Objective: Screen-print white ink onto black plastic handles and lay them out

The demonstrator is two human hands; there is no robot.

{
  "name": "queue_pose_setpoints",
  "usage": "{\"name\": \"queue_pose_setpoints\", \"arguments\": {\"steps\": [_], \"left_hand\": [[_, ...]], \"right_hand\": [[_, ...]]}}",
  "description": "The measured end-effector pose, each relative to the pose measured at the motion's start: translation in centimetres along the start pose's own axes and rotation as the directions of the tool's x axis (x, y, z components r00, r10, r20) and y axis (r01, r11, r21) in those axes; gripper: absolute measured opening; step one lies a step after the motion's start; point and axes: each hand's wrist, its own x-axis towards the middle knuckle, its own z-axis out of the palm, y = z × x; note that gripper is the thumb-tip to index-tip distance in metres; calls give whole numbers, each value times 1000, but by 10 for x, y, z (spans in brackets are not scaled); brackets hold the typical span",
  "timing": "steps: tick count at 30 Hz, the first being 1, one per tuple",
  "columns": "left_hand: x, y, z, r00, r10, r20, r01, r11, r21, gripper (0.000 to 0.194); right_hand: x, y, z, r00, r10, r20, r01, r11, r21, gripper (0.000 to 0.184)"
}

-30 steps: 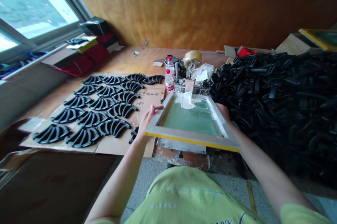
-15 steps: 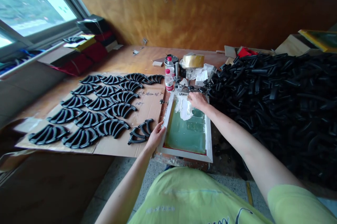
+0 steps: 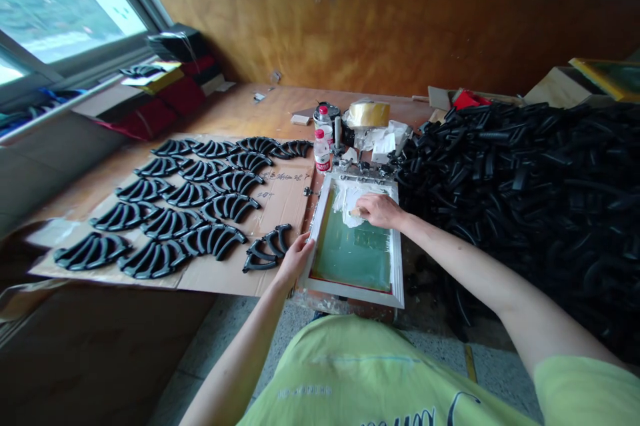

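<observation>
A silk-screen frame (image 3: 397, 273) with white edges and a green mesh lies in front of me, white ink (image 3: 345, 198) smeared over its far part. My left hand (image 3: 300, 251) grips the frame's left edge. In my right hand (image 3: 379, 210), closed over the upper mesh, is a small tan squeegee (image 3: 357, 212), mostly hidden by the fingers; its lower edge is at the white ink. Left of my left hand, a black curved, ribbed part (image 3: 267, 249) rests on the cardboard. At the frame's far end is a metal hinge clamp (image 3: 357, 173).
Rows of black ribbed parts (image 3: 165, 223) cover the cardboard sheet (image 3: 280, 199) on the left. A large heap of black parts (image 3: 530, 199) fills the right side. Two red-capped bottles (image 3: 323, 153) and a tape roll (image 3: 369, 115) stand behind the frame.
My right hand has come nearer to me from the frame's far end, drawing the squeegee over the inked mesh. My left hand stays on the frame's edge.
</observation>
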Motion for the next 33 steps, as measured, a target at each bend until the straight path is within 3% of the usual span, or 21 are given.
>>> {"name": "queue_pose_setpoints", "arguments": {"steps": [3, 6, 9, 12, 14, 17, 20, 22, 23, 24, 26, 28, 31, 33], "left_hand": [[-1, 3, 1, 1000, -17, -16, 17, 1000, 5, 69], [-4, 8, 2, 999, -35, -27, 36, 999, 20, 70], [-9, 19, 0, 999, -38, -16, 38, 998, 41, 70], [-17, 39, -7, 999, -30, 31, 28, 996, 79, 74], [-24, 60, -12, 997, -18, 80, 11, 996, 90, 76], [-33, 101, -15, 994, 39, 104, -45, 997, 61, 63], [-30, 144, -5, 973, 225, 58, -223, 974, -43, 57], [-20, 168, 6, 932, 362, 18, -356, 925, -130, 53], [-14, 178, 12, 915, 404, 0, -398, 902, -167, 50], [-8, 187, 18, 905, 424, -12, -419, 888, -190, 48], [3, 196, 27, 904, 426, -33, -423, 881, -213, 45], [8, 194, 32, 901, 427, -81, -434, 871, -229, 45], [3, 165, 38, 918, 370, -142, -394, 888, -235, 46], [-10, 133, 44, 972, 232, -35, -235, 954, -187, 49]], "right_hand": [[-5, -5, 12, 998, 7, -58, -9, 999, -31, 15], [-9, -6, 13, 999, -38, -23, 38, 999, 9, 14], [9, 4, 1, 993, 110, -48, -107, 993, 59, 15], [40, 21, -18, 945, 318, -83, -317, 948, 27, 52], [52, 32, -34, 904, 413, -112, -420, 906, -50, 70], [42, 56, -59, 820, 507, -266, -546, 832, -95, 66], [5, 83, -65, 647, 652, -395, -709, 706, 3, 44], [-22, 90, -50, 562, 757, -333, -787, 614, 67, 33], [-33, 88, -37, 563, 784, -261, -797, 599, 82, 30], [-42, 81, -21, 605, 775, -182, -774, 626, 92, 27], [-52, 61, 13, 741, 667, -74, -658, 744, 118, 22], [-53, 39, 40, 859, 510, -54, -500, 856, 134, 21], [-48, 21, 50, 917, 396, -54, -390, 916, 97, 21], [-43, 14, 39, 931, 362, -54, -357, 931, 78, 14]]}}
